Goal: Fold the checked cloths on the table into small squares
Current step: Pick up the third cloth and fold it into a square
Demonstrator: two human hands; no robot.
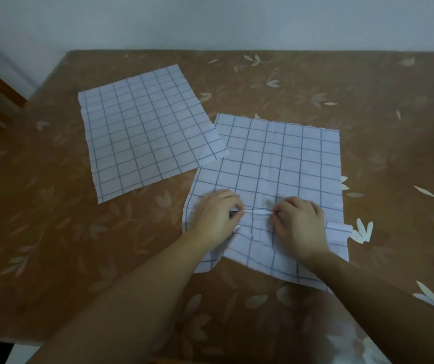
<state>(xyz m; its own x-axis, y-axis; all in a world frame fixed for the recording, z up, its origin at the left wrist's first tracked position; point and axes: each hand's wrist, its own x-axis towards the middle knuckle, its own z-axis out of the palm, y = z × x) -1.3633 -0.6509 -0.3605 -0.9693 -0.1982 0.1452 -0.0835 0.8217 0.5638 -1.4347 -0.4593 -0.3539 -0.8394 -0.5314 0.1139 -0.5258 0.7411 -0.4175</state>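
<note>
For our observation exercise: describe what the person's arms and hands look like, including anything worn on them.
Both forearms are bare as far as the picture shows: no sleeves or cuffs in view. The left hand and right hand wear no gloves, and no rings, watch or bracelets show. Fingernails are partly hidden and too blurred to describe.

The light is dim, flat and cool, with a bluish cast on the wall [210, 19] and no clear single source. Shadows are soft: faint grey patches lie on the near cloth [284, 164] just beyond both hands. No glare shows on the worktop [368, 101]. The wide lens bows the worktop's far edge, and the frame darkens toward the corners. The whole picture looks slightly soft, perhaps from motion.
</note>
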